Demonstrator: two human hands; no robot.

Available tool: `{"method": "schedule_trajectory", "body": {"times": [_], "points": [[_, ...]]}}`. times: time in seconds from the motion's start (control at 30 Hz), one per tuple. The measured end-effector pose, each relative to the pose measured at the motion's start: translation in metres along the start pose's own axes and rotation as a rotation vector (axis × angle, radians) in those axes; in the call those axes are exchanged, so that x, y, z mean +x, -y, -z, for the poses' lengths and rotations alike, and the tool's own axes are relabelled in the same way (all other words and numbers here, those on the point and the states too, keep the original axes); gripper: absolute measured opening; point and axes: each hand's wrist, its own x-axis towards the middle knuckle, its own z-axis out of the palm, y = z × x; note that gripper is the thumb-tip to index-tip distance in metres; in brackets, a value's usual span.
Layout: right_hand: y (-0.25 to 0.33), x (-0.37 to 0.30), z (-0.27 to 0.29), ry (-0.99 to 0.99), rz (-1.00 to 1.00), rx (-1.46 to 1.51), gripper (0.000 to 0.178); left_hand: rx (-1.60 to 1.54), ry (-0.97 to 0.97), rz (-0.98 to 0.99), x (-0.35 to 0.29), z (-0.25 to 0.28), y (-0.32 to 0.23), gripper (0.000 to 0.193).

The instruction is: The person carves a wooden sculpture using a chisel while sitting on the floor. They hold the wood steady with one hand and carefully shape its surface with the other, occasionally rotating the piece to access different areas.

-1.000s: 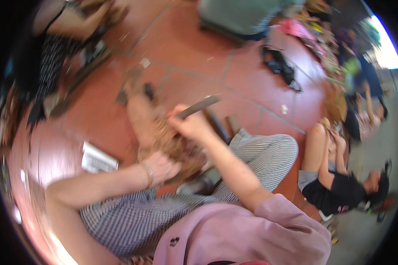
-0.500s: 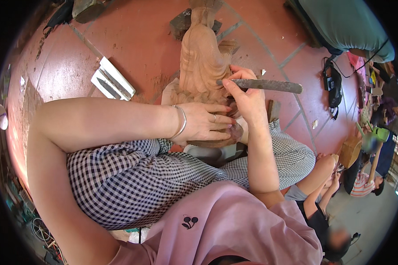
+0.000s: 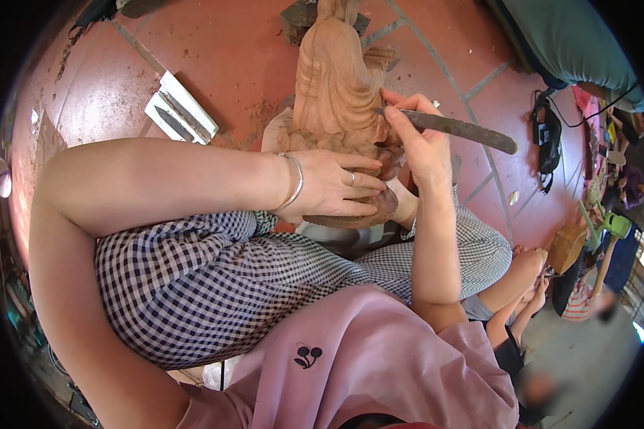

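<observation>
The wooden figure [image 3: 334,86] lies along the person's lap w/ its head end pointing away over the red tiled floor [image 3: 229,50], base toward the body. The left hand [image 3: 336,187] grasps the figure's base from the side, fingers wrapped over the rounded bottom edge, a bracelet on the wrist. The right hand [image 3: 416,139] pinches a long dark carving tool [image 3: 454,129] close to its tip, and the tip touches the figure's right flank. To do this step well, I think the cuts should be short and light, the tool held near the tip as now, the left hand pressing the base firm so the piece does not roll, and fingers kept out of the blade's path. Hard to see: the tool's edge itself, the carved front of the figure, and what supports it below, all covered by the hands. The flat white case [image 3: 181,107] on the floor seems to hold blades, but details are too small. Other people at the right rim are blurred.
</observation>
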Motion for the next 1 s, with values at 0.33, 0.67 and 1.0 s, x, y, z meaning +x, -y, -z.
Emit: {"method": "schedule_trajectory", "body": {"times": [0.33, 0.67, 1.0], "points": [[-0.005, -0.002, 0.002, 0.037, 0.109, -0.188, 0.01, -0.101, 0.066, 0.01, 0.0, 0.016, 0.0, 0.102], [-0.008, -0.024, -0.007, -0.357, 0.263, 0.023, 0.012, -0.013, -0.023, 0.008, -0.001, 0.001, 0.0, 0.098], [0.008, -0.042, -0.022, -0.216, 0.483, -0.317, 0.017, -0.112, -0.049, 0.003, -0.001, 0.003, 0.0, 0.097]]}}
